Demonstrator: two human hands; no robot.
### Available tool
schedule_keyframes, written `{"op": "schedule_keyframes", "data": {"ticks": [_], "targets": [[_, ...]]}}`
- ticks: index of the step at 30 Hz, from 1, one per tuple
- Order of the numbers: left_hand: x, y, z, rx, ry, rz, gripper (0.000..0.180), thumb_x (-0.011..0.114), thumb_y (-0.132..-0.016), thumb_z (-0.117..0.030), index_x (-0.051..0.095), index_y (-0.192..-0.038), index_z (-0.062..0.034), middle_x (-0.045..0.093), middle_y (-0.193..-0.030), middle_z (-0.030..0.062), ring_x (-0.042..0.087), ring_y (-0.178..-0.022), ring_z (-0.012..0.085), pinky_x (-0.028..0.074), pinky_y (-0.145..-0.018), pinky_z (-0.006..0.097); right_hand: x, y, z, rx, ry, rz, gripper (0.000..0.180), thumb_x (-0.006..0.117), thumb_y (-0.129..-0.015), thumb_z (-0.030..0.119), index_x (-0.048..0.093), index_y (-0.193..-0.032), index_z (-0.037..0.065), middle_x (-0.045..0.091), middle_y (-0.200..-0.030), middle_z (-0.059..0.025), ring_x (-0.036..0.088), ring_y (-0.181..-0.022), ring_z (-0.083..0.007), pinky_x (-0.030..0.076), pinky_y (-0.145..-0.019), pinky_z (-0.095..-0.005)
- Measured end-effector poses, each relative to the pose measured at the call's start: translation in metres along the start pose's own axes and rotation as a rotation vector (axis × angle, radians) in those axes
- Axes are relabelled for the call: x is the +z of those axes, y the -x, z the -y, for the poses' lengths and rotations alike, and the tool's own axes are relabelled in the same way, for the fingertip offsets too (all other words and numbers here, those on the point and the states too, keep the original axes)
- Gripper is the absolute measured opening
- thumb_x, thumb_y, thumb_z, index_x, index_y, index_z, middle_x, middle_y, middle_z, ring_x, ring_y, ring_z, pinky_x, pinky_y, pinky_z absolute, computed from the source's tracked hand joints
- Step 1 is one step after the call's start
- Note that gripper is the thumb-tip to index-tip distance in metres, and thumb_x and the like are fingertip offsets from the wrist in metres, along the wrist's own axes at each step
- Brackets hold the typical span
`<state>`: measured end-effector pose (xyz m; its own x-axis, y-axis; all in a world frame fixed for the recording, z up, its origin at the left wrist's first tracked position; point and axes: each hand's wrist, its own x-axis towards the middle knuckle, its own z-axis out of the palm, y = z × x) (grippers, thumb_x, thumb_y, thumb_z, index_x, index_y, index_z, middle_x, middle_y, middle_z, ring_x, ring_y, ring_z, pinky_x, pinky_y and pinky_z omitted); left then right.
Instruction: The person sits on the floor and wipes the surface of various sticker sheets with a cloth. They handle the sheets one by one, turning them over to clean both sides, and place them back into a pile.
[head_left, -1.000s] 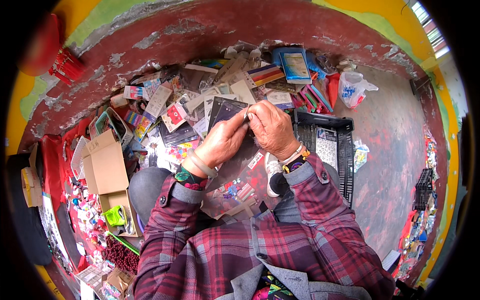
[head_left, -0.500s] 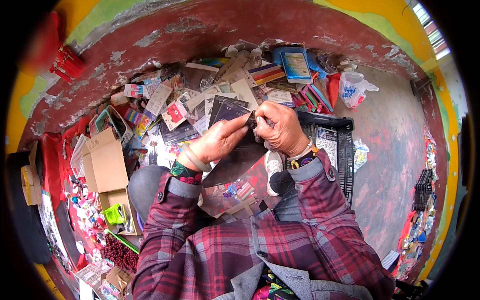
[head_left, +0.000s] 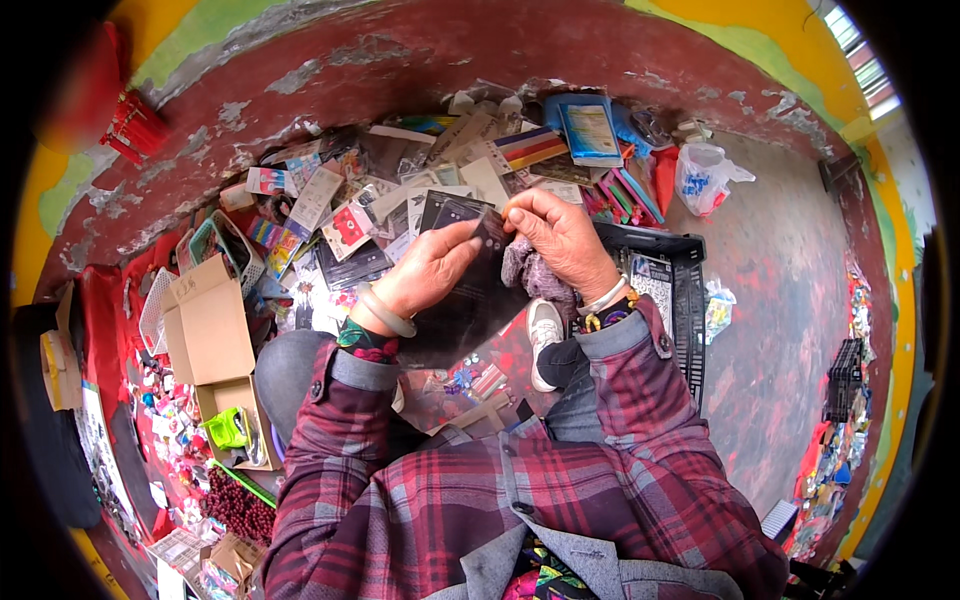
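Observation:
My left hand (head_left: 432, 270) and my right hand (head_left: 555, 238) together hold a dark, flat, see-through plastic packet (head_left: 478, 290) in front of me. The left fingers pinch its upper left part. The right fingers pinch its top right corner, and a small purple cloth (head_left: 528, 272) hangs under the right palm. A pale bangle sits on my left wrist, and bracelets circle the right wrist. Both sleeves are red plaid. Under the packet, a white shoe (head_left: 544, 330) shows on the floor.
Several flat packets and cards (head_left: 350, 215) lie spread along the dark red wall (head_left: 400, 70). A blue book (head_left: 590, 130), a white plastic bag (head_left: 704, 175), a black crate (head_left: 668, 290), an open cardboard box (head_left: 210, 330) and dark red beads (head_left: 235, 505) surround me.
The hands were close together working at the packet's top edge; now they have drawn apart, and the dark packet hangs spread lower between them.

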<state>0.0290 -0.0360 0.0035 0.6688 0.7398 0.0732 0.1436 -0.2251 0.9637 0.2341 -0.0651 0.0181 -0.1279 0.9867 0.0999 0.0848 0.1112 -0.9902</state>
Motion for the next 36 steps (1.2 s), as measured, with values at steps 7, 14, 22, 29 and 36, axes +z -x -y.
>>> {"op": "schedule_keyframes", "data": {"ticks": [7,14,22,29,36], "targets": [[0.007,-0.003,0.004,0.041,-0.058,-0.177,0.027,0.048,-0.092,-0.012,0.055,-0.115,0.0010,0.062,-0.086,0.0235,0.063,-0.080,0.0338,0.048,-0.069,0.036,0.026,0.007,-0.005,-0.257,0.853,-0.266,0.028,0.068,-0.079,0.027,0.052,-0.091,0.009,0.057,-0.081,-0.0084,0.060,-0.073,-0.0299,0.048,-0.061,-0.0383],[0.022,-0.003,0.003,0.071,-0.189,-0.241,0.027,0.049,-0.092,-0.008,0.054,-0.117,0.0015,0.061,-0.081,0.0199,0.059,-0.070,0.0229,0.047,-0.067,0.033,0.027,0.005,-0.011,-0.484,1.053,-0.313,0.014,0.062,-0.081,0.016,0.053,-0.088,0.008,0.056,-0.078,-0.0072,0.059,-0.076,-0.0279,0.047,-0.062,-0.0388],[0.012,-0.004,-0.009,0.141,-0.280,-0.222,0.027,0.051,-0.088,-0.006,0.055,-0.114,-0.0029,0.060,-0.080,0.0266,0.059,-0.076,0.0444,0.048,-0.061,0.045,0.009,0.003,0.002,-0.327,0.827,-0.306,0.005,0.054,-0.085,0.012,0.052,-0.088,0.008,0.057,-0.082,-0.0107,0.058,-0.076,-0.0339,0.046,-0.063,-0.0422],[-0.003,-0.002,-0.018,-0.060,-0.251,0.007,0.029,0.054,-0.088,-0.004,0.056,-0.117,-0.0008,0.066,-0.086,0.0161,0.065,-0.083,0.0192,0.049,-0.075,0.031,-0.010,0.006,0.017,-0.295,0.727,-0.016,0.007,0.054,-0.086,0.014,0.054,-0.086,0.007,0.058,-0.081,-0.0128,0.057,-0.077,-0.0369,0.045,-0.064,-0.0440],[0.022,-0.008,-0.004,0.010,-0.087,-0.130,0.029,0.055,-0.088,-0.004,0.059,-0.117,-0.0011,0.067,-0.103,0.0069,0.058,-0.100,0.0128,0.046,-0.087,0.027,0.004,0.006,0.006,-0.335,0.634,0.101,0.008,0.056,-0.086,0.010,0.056,-0.089,0.003,0.056,-0.079,-0.0138,0.057,-0.072,-0.0325,0.045,-0.064,-0.0368]]}}
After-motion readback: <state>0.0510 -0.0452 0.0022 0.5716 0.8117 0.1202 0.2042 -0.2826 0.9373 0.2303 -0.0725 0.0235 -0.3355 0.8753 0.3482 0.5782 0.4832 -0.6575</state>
